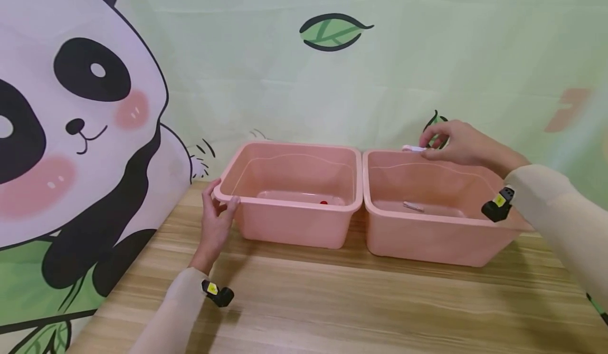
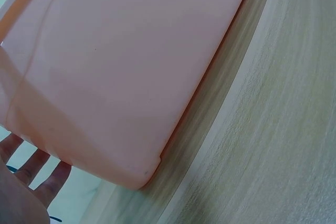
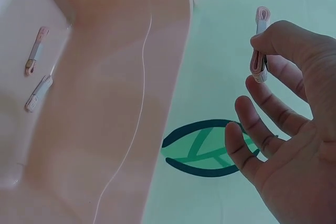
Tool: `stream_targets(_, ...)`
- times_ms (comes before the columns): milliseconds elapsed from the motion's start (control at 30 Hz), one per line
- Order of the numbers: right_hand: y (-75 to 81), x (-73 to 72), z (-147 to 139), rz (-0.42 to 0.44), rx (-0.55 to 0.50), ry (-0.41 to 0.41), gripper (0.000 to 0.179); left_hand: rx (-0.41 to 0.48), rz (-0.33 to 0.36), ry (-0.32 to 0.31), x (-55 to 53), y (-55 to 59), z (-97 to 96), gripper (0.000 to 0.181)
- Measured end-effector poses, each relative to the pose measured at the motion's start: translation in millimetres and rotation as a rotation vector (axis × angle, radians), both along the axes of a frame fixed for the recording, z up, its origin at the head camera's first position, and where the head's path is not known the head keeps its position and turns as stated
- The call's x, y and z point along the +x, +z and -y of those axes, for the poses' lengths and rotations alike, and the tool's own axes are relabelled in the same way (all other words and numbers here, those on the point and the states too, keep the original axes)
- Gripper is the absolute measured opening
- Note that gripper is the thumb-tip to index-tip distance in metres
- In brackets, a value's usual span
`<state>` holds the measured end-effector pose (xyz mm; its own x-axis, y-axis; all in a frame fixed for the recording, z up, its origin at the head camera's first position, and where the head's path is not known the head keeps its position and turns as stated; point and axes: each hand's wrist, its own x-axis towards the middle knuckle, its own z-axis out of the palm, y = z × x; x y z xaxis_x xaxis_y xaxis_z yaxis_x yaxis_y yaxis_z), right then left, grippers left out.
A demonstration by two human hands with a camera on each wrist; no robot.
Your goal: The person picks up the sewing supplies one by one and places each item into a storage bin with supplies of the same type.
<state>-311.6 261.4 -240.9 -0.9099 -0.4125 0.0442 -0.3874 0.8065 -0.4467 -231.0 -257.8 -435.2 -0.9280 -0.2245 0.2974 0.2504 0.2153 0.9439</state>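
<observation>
Between thumb and forefinger, my right hand (image 1: 463,143) pinches a folded tape measure (image 3: 260,43), a flat pinkish-white bundle with a pale band around it. It is held above the back rim of the right pink bin (image 1: 427,240). Two similar folded tapes (image 3: 37,51) lie on that bin's floor in the right wrist view. My left hand (image 1: 216,230) grips the near left corner of the left pink bin (image 1: 294,225), thumb at the front rim and fingers along the left side. A small red thing (image 1: 323,202) lies inside that bin, too small to identify.
Both bins stand side by side on a wood-grain table (image 1: 332,301), their rims nearly touching. Close behind them hangs a pale green cloth (image 1: 261,42) printed with leaves and a panda (image 1: 81,101).
</observation>
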Motion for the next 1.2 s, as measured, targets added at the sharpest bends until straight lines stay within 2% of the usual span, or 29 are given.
stream_targets(467,-10.0,-10.0,-11.7,0.035,-0.009,-0.043,0.031,-0.004,-0.013,0.000,-1.9,-1.1,0.1,0.065)
stream_targets(700,-18.7,-13.3,-19.4,0.099,-0.029,-0.084,0.034,-0.010,0.000,0.001,-1.1,-0.7,-1.5,0.064)
stream_targets(1000,-24.1,-18.3,-22.4,0.076,-0.005,-0.069,0.027,-0.001,-0.019,0.000,-3.7,-1.8,-1.2,0.065)
stream_targets(1200,-27.3,-20.8,-22.2,0.082,-0.015,-0.053,0.029,-0.004,-0.006,0.002,-2.5,-2.3,0.5,0.067)
